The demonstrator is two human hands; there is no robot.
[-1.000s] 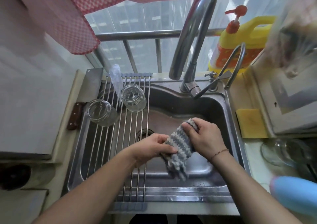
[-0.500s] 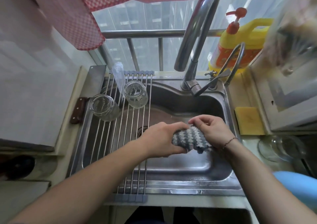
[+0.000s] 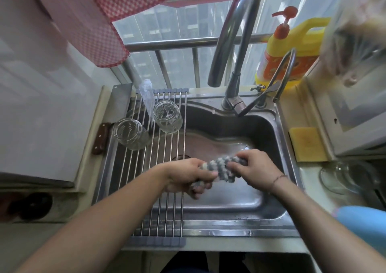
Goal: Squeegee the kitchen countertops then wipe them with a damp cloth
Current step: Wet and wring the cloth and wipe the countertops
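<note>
There are two hands: the left hand point(image 3: 186, 176) and the right hand point(image 3: 255, 168). There is one cloth point(image 3: 221, 166). There are two glass jars point(image 3: 129, 133) on the rack. There is one big tap point(image 3: 234, 42), one yellow soap bottle point(image 3: 292, 49) and one yellow sponge point(image 3: 307, 144).

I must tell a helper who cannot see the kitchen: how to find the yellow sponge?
Start at the steel sink. On the counter along its right rim, below the yellow soap bottle, lies the sponge. It is flat and square, unlike the glass lid nearer the person.
</note>
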